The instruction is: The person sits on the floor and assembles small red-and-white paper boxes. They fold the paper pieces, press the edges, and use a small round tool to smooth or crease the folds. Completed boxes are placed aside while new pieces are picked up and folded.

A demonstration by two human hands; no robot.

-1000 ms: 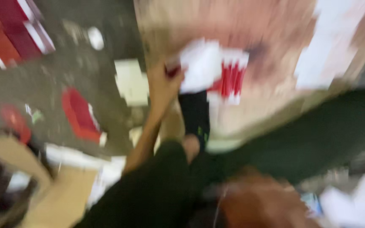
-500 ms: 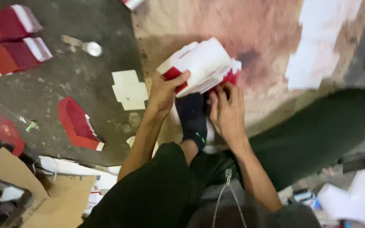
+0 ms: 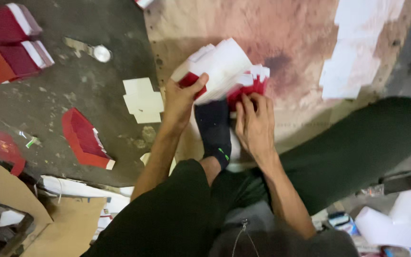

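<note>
A stack of cards (image 3: 224,69), white with red faces, is held just above a dark-socked foot (image 3: 214,131), over a stained board (image 3: 286,33). The long axis runs from lower left to upper right. The left hand (image 3: 182,102) is clamped on the near-left end, thumb on top. The right hand (image 3: 254,124) is pressed with fingers together against the red lower edge. Farther left, a red box (image 3: 83,138) is seen.

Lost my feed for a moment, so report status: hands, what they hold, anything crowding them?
Left hand and right hand both gripping fanned stack of white-and-red card sheets. Black-socked foot directly beneath. Small white card squares lie left.
</note>
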